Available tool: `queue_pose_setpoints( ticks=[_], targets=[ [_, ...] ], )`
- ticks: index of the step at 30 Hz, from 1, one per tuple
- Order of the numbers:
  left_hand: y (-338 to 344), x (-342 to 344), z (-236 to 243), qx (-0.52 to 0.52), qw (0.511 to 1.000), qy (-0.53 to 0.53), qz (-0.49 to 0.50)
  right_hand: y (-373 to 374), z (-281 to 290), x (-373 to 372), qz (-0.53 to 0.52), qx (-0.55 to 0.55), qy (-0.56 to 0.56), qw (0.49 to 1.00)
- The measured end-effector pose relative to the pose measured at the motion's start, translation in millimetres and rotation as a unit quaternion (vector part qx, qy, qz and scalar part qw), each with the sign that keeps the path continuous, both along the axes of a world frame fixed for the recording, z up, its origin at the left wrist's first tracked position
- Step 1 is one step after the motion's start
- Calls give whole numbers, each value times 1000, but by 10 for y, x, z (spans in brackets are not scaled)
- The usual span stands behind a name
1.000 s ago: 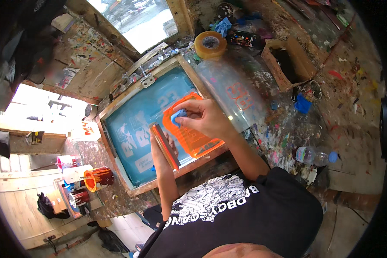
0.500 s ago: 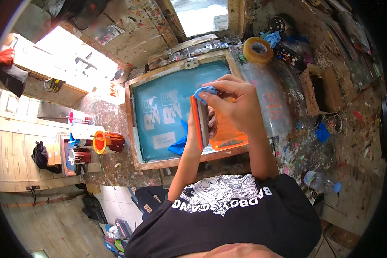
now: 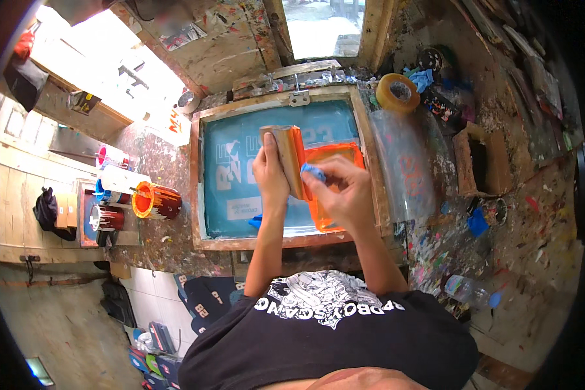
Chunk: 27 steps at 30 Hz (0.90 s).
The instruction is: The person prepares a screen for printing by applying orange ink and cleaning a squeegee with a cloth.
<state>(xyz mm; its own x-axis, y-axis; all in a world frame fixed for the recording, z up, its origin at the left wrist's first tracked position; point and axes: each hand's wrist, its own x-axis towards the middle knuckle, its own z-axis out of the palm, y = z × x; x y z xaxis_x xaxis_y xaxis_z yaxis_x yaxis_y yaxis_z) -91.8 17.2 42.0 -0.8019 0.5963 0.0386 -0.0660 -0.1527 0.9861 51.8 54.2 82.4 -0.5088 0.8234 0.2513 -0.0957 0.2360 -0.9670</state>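
My left hand (image 3: 270, 175) is closed round a squeegee (image 3: 286, 153), a wooden block whose right edge is smeared with orange ink. It is held upright and slightly tilted above a screen-printing frame. In my right hand (image 3: 346, 195), the fingers pinch a crumpled blue rag (image 3: 313, 171) close to the squeegee's orange edge. Beneath both hands lies the wooden frame (image 3: 198, 182) with its teal mesh (image 3: 240, 127), which bears pale lettering. Orange ink (image 3: 352, 155) covers the mesh's right part. Another blue piece (image 3: 255, 221) on the mesh is partly hidden by my left forearm.
Paint cans, including an orange-coated one (image 3: 156, 200), stand left of the frame. To the right are a tape roll (image 3: 398, 92), clear plastic sheeting (image 3: 403, 169), a cardboard box (image 3: 481, 159) and a plastic bottle (image 3: 471, 290). Metal hinge clamps (image 3: 299, 98) hold the frame's far edge.
The squeegee has turned and moved left, now showing its wooden face. My right hand has come down with the blue rag, from the squeegee's top to lower along its edge.
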Motion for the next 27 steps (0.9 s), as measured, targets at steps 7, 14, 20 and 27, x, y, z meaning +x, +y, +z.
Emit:
queue_pose_setpoints(
  ticks=[7, 14, 20, 27],
  targets=[
    [16, -186, 145, -91, 981, 148, 84, -81, -253, 278, 13, -39, -56, 998],
    [-64, 34, 421, -132, 962, 216, 101, 454, 398, 23, -94, 284, -10, 954],
    [-142, -33, 376, -95, 968, 194, 130, 295, 118, -220, -90, 416, -68, 902],
    [-130, -257, 329, -60, 965, 202, 153, -27, -186, -180, -39, 391, -50, 918]
  ],
)
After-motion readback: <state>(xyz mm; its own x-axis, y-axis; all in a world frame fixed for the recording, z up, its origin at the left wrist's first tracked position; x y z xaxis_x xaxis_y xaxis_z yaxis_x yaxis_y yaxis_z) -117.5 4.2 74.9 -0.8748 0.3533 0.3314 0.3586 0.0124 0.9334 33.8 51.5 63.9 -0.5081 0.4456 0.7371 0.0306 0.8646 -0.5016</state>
